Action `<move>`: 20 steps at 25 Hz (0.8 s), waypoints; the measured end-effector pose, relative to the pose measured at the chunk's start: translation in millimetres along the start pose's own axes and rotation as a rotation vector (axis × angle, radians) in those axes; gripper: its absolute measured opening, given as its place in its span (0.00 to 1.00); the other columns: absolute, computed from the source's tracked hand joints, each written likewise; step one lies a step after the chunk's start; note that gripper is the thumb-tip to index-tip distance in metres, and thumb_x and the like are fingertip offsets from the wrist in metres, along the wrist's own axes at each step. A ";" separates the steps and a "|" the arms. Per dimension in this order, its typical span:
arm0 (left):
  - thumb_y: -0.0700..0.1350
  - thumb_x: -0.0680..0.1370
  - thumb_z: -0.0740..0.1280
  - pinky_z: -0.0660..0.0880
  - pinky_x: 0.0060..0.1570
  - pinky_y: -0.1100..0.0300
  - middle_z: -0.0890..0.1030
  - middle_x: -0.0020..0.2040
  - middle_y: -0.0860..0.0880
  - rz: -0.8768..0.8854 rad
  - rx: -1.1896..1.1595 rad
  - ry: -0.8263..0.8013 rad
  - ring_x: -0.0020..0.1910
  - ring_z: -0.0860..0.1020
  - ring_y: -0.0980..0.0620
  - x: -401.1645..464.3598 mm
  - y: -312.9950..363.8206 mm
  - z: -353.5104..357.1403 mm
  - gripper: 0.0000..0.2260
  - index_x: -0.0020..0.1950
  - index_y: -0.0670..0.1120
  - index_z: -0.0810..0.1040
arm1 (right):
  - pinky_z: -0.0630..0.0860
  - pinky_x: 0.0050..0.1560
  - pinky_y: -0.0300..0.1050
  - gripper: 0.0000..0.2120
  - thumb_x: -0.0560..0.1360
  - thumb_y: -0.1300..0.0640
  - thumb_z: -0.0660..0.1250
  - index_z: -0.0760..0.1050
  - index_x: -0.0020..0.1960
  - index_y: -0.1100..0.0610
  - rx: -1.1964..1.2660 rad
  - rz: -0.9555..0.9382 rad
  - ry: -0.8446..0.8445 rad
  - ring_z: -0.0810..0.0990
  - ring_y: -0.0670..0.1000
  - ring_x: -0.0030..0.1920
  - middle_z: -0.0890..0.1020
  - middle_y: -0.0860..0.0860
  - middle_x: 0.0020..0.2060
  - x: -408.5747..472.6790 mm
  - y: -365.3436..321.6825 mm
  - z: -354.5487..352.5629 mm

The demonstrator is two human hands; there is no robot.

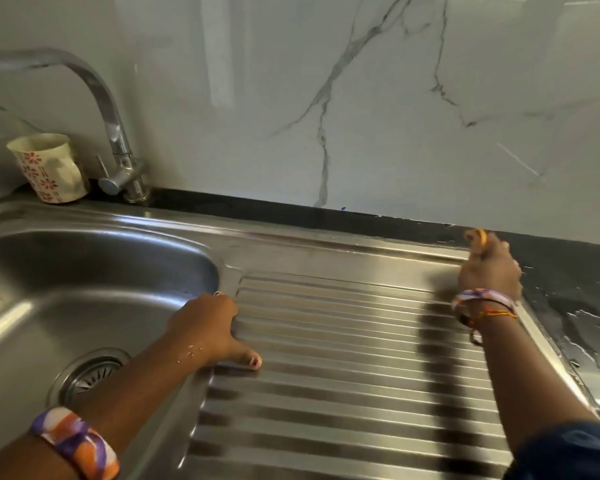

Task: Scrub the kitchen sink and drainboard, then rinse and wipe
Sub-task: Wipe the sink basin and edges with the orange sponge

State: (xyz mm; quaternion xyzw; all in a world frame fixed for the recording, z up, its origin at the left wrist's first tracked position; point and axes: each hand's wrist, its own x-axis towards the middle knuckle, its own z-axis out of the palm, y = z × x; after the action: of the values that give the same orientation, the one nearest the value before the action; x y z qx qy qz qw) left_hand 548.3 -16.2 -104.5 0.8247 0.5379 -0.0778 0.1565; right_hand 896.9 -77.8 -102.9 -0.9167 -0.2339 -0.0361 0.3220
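Drainboard (pixel 343 358) corner: right hand (pixel 489 271) gripping scrubber (pixel 477 237).

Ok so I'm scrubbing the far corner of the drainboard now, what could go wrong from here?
1. The right hand grips an orange scrubber right at the drainboard edge; strokes could push dirty water onto the already wet black counter.
2. The left hand braces on the ribbed metal beside the sink; if that is wet, it may slip.
3. The patterned cup by the tap could catch splashes when rinsing.
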 end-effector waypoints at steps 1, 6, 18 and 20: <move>0.66 0.61 0.74 0.75 0.49 0.58 0.77 0.52 0.52 0.006 0.001 0.009 0.51 0.76 0.51 0.5 -0.5 1.1 0.30 0.54 0.49 0.75 | 0.55 0.70 0.64 0.24 0.79 0.43 0.49 0.64 0.71 0.53 -0.232 0.054 -0.141 0.58 0.66 0.72 0.62 0.62 0.72 7.1 11.8 3.9; 0.68 0.61 0.72 0.75 0.55 0.57 0.75 0.58 0.51 0.019 -0.046 0.016 0.56 0.75 0.51 1.2 -6.3 6.1 0.36 0.61 0.49 0.74 | 0.50 0.74 0.58 0.30 0.79 0.54 0.57 0.49 0.76 0.60 -0.489 0.004 -0.264 0.52 0.64 0.75 0.52 0.65 0.75 5.3 -3.0 26.4; 0.64 0.61 0.76 0.74 0.49 0.58 0.77 0.51 0.50 -0.007 0.051 -0.043 0.53 0.77 0.49 7.5 11.9 -6.0 0.30 0.54 0.48 0.72 | 0.54 0.75 0.54 0.31 0.77 0.62 0.61 0.54 0.76 0.51 -0.367 -0.420 -0.481 0.54 0.63 0.75 0.50 0.63 0.76 -69.5 -101.9 83.4; 0.64 0.61 0.75 0.73 0.46 0.60 0.75 0.47 0.51 0.001 0.022 -0.040 0.50 0.76 0.50 3.9 11.5 -5.9 0.30 0.53 0.48 0.72 | 0.54 0.75 0.55 0.32 0.77 0.61 0.62 0.53 0.77 0.50 -0.390 -0.462 -0.498 0.53 0.63 0.75 0.49 0.62 0.76 -79.6 -109.8 86.7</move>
State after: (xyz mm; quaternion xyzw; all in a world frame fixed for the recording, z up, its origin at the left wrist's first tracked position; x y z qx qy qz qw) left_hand 560.1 -15.1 -98.1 0.8251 0.5332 -0.1000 0.1581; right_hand 769.3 17.6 -125.7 -0.8644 -0.4940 0.0723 0.0586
